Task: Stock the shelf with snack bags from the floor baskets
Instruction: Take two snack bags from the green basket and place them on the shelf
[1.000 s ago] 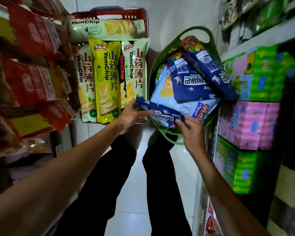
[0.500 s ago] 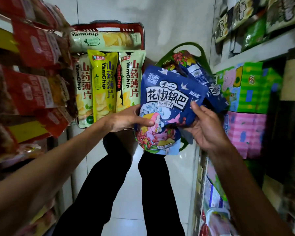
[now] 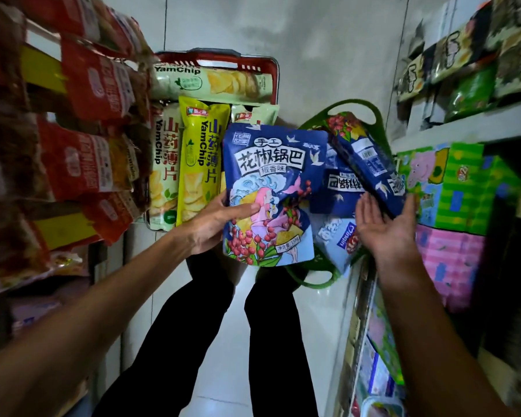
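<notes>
My left hand grips a blue snack bag by its left edge, thumb across the front, and holds it upright over the floor. Off to the bag's right, my right hand is spread palm up with straight fingers and holds nothing; its fingertips reach under another blue bag that leans in the green basket. More blue and pale bags fill that basket. A red basket on the floor at the left holds yellow and pale green YamChip bags.
Shelves line both sides of the narrow aisle: red snack packs on the left, green and pink boxes and a white shelf board on the right. My legs in dark trousers stand on the pale tiled floor.
The blue bag came up out of the green basket and was turned upright. My right hand let go of it and moved right toward the basket; my left hand keeps hold.
</notes>
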`<state>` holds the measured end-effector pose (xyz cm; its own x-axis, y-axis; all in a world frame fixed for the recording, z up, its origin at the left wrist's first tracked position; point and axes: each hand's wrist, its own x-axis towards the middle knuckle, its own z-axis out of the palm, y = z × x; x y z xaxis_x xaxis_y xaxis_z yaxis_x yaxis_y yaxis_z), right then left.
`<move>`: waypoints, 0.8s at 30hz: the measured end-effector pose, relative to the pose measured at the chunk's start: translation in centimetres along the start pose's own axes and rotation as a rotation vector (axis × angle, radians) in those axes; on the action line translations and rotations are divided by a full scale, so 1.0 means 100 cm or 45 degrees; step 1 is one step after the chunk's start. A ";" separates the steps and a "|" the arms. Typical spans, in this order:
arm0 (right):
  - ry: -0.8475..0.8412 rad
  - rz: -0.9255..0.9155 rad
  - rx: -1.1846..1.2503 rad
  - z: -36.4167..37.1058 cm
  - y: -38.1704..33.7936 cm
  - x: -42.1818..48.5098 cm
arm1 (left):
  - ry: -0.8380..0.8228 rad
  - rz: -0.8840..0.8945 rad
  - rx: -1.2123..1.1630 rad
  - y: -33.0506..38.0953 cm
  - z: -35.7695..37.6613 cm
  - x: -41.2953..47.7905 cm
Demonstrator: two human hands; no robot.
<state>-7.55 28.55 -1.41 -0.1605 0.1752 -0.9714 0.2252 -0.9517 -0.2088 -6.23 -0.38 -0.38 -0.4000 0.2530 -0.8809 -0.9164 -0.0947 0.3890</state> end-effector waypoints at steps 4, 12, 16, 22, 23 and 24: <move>0.111 -0.132 0.047 0.005 -0.005 0.026 | 0.027 0.040 -0.004 0.011 -0.011 -0.002; 0.031 -0.911 -0.621 -0.005 -0.009 -0.043 | 0.134 0.174 -0.041 0.034 -0.032 -0.013; -0.159 -1.265 -1.266 -0.005 -0.033 -0.115 | 0.206 0.231 -0.024 0.055 -0.036 -0.032; -0.588 -1.025 -0.932 0.031 -0.068 -0.244 | 0.171 0.270 -0.070 0.101 -0.025 -0.105; -0.645 -1.025 -0.874 0.044 -0.071 -0.273 | 0.153 0.289 -0.079 0.115 -0.019 -0.129; -0.676 -1.044 -0.849 0.055 -0.071 -0.293 | 0.131 0.298 -0.094 0.121 -0.015 -0.145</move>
<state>-9.71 28.83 29.13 -0.8344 0.3958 -0.3835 0.3008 -0.2560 -0.9187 -11.52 -6.65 16.73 -0.5975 0.1169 -0.7933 -0.7956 -0.2102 0.5682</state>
